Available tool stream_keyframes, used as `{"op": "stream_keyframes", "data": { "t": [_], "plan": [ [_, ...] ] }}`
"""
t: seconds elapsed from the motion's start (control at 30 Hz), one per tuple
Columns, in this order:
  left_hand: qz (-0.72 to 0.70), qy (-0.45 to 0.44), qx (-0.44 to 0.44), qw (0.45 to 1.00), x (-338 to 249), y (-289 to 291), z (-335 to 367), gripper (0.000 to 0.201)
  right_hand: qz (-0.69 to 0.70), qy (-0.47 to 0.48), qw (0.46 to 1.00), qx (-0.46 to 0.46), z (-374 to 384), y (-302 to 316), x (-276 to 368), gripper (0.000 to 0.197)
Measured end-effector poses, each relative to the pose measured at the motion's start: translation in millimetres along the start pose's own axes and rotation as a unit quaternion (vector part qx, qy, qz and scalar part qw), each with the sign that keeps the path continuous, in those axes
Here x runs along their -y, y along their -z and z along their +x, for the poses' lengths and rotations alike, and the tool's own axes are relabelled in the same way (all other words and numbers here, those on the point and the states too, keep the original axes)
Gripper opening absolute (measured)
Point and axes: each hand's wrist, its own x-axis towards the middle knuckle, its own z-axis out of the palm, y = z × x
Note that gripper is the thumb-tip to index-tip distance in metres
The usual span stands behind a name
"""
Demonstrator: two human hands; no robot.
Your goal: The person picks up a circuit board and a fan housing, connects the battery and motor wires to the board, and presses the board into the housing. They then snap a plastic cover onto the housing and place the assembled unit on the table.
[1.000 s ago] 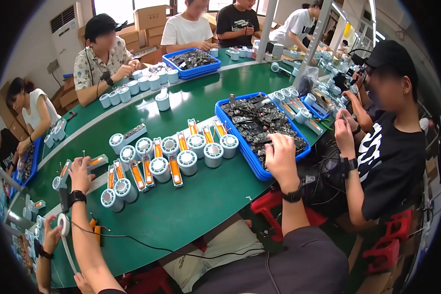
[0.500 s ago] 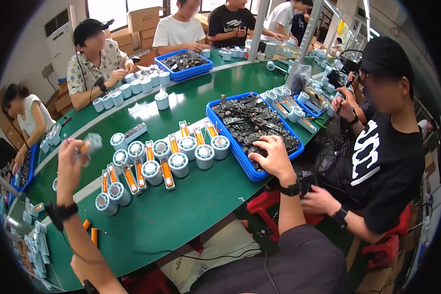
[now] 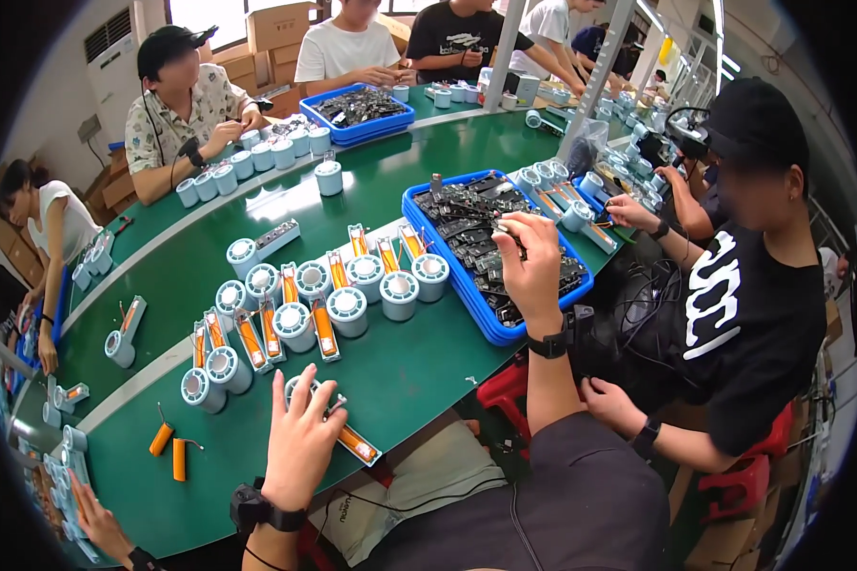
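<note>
My left hand [image 3: 305, 428] is curled over a light-blue handheld fan housing [image 3: 360, 445] near the table's front edge. An orange battery cell shows in its handle, while my fingers partly cover the round head. Over the blue tray [image 3: 467, 319], my right hand [image 3: 531, 262] is closed in a pinch on a small circuit board [image 3: 501, 227]; only a pale end shows at the fingertips. Dark circuit boards [image 3: 467, 214] fill that tray. Between the hands stand several light-blue fan housings [image 3: 348, 309], some with orange cells in their handles.
Two loose orange battery cells [image 3: 179, 459] lie at the left on the green table [image 3: 257, 495]. A co-worker's hand [image 3: 100, 519] is at the lower left. A person in black [image 3: 733, 314] sits close on the right. Across the table is another blue tray [image 3: 362, 133].
My left hand has come down and right, from holding a housing raised at the left to the table's front. My right hand has lifted slightly from among the boards, fingers now pinched.
</note>
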Motion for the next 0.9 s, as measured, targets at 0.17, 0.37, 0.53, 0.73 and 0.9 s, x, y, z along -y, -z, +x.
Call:
{"op": "stream_keyframes", "data": {
  "t": [0.17, 0.37, 0.53, 0.73, 0.9],
  "plan": [
    [-0.101, 0.005, -0.045, 0.994, -2.6, -2.0, -19.1, 0.021, 0.136, 0.003, 0.991, 0.003, -9.3, 0.0, 43.3, 0.022],
    [-0.226, 0.101, -0.23, 0.941, -21.9, 9.3, -40.4, 0.031, 0.407, -0.019, 0.881, 0.241, -59.2, -7.2, 137.3, 0.029],
    [-0.296, 0.083, -0.286, 0.907, -36.7, -4.6, -60.8, 0.038, 0.626, -0.003, 0.668, 0.402, -83.2, 0.9, 171.4, 0.036],
    [-0.341, 0.097, -0.271, 0.895, -48.8, -28.0, -90.7, 0.034, 0.598, 0.023, 0.691, 0.404, -103.9, -18.7, 174.3, 0.036],
    [-0.403, 0.176, -0.32, 0.839, -41.7, -30.8, -86.3, 0.03, 0.356, -0.056, 0.869, 0.339, -88.3, -18.4, 168.9, 0.026]
  ]
}}
